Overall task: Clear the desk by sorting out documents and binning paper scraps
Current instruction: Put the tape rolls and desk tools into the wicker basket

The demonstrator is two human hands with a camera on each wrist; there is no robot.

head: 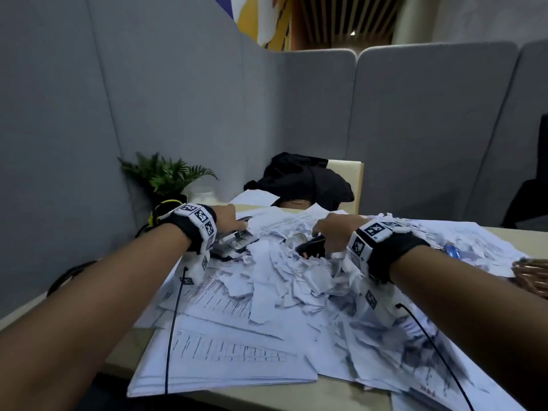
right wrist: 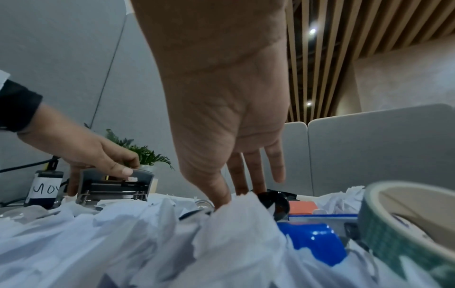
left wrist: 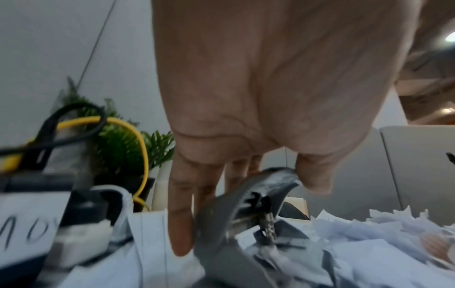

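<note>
A heap of torn white paper scraps [head: 296,274] lies on top of printed documents [head: 225,351] that cover the desk. At the back left of the heap my left hand [head: 234,221] grips a grey metal hole punch [head: 234,243]. Its thumb and fingers pinch the punch's lever [right wrist: 115,175]. My right hand [head: 323,229] reaches down into the scraps near the middle. Its fingers [right wrist: 256,171] point down, fairly straight, at a black glossy object [right wrist: 277,202] half buried there. The thumb tip is hidden behind a scrap.
A blue tape dispenser [right wrist: 312,239] and a roll of tape [right wrist: 406,224] sit among the scraps to the right. A wicker basket [head: 533,277] stands at the right edge. A potted plant [head: 166,176], cables and a chair with black cloth [head: 302,179] are behind the desk.
</note>
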